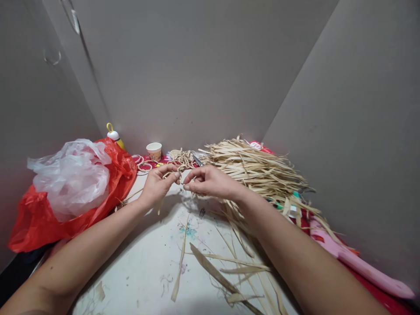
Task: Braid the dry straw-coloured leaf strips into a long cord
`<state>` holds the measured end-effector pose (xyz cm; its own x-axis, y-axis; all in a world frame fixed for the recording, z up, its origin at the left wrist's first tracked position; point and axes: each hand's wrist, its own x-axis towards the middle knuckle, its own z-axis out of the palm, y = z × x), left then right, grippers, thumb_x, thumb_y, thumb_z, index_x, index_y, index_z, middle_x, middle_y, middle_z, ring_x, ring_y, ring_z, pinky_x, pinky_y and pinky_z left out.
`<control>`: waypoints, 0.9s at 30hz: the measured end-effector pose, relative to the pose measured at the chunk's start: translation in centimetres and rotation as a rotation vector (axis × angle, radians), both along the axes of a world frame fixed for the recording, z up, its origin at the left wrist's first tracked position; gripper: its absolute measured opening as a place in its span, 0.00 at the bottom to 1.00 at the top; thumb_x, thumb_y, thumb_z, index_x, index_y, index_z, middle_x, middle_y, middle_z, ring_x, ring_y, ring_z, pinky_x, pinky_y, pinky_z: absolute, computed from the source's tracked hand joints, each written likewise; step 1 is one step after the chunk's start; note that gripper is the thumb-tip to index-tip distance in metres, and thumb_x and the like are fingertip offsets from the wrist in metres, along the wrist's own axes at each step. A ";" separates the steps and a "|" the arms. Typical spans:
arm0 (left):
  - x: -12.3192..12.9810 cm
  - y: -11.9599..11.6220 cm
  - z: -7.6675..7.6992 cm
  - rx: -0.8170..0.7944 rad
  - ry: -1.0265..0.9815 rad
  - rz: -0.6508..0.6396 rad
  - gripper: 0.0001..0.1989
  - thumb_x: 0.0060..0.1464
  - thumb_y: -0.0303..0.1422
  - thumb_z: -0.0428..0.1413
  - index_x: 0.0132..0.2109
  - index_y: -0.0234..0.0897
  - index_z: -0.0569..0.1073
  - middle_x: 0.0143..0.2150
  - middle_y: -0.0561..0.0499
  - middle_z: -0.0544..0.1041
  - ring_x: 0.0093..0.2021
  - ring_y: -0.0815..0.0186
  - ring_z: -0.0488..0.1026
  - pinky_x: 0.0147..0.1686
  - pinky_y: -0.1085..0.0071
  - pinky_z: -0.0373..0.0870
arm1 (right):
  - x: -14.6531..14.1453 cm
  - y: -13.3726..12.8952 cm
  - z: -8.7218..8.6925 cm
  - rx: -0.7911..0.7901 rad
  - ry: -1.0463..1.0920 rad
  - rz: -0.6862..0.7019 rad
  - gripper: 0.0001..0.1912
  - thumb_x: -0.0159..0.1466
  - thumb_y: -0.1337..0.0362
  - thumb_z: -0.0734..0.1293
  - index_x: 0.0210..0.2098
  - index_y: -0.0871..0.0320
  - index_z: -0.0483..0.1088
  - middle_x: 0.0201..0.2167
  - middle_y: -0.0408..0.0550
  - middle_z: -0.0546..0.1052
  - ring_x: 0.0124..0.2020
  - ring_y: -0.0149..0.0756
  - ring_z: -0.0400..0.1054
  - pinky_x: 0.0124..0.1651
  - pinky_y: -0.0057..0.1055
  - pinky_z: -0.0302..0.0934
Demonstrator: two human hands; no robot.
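Note:
My left hand [160, 183] is closed in a pinch, thumb against fingers, on a twisted straw cord [180, 168] above the white tabletop. Just beside it, my right hand [211, 181] has its thumb and fingers pinched together at the cord's near end; the exact strand between them is too small to make out. A thin loose strip dangles below the left hand. Behind the hands lies a heap of finished-looking twisted cord [181, 156], with a dark pointed blade [197, 161], perhaps of scissors, by it. A big pile of dried straw strips [259, 168] lies right of my right hand.
Loose strips [213, 269] are scattered on the stained white tabletop [138, 271]. A paper cup [154, 152] and pale rings [144, 166] stand at the back. Left are a red plastic bag [26, 221], a clear bag [78, 175] and a yellow-white bottle [113, 134]. A pink object [357, 262] lies right.

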<state>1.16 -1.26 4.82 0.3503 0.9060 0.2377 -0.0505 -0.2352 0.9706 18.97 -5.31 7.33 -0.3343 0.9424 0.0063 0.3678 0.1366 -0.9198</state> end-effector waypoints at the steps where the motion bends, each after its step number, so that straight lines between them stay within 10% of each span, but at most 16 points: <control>1: 0.0 0.1 0.0 -0.013 -0.014 -0.006 0.09 0.47 0.34 0.61 0.36 0.35 0.72 0.22 0.57 0.72 0.16 0.78 0.56 0.18 0.77 0.52 | -0.2 0.1 -0.2 0.007 -0.010 0.007 0.08 0.55 0.63 0.68 0.30 0.63 0.71 0.14 0.37 0.63 0.15 0.23 0.54 0.19 0.23 0.49; 12: 0.0 0.1 -0.3 -0.139 -0.044 -0.156 0.10 0.47 0.36 0.61 0.34 0.35 0.71 0.22 0.57 0.73 0.14 0.80 0.50 0.15 0.78 0.45 | 0.0 1.5 -2.4 0.498 -0.267 -0.273 0.05 0.57 0.68 0.64 0.27 0.61 0.72 0.22 0.44 0.73 0.23 0.29 0.64 0.29 0.26 0.56; 27: 0.7 -1.2 -0.6 -0.013 0.088 -0.037 0.05 0.50 0.32 0.57 0.31 0.35 0.70 0.24 0.56 0.75 0.18 0.77 0.58 0.24 0.76 0.57 | -1.4 0.8 -1.6 0.264 0.141 -0.289 0.12 0.52 0.71 0.63 0.37 0.61 0.70 0.23 0.41 0.75 0.23 0.27 0.65 0.28 0.24 0.58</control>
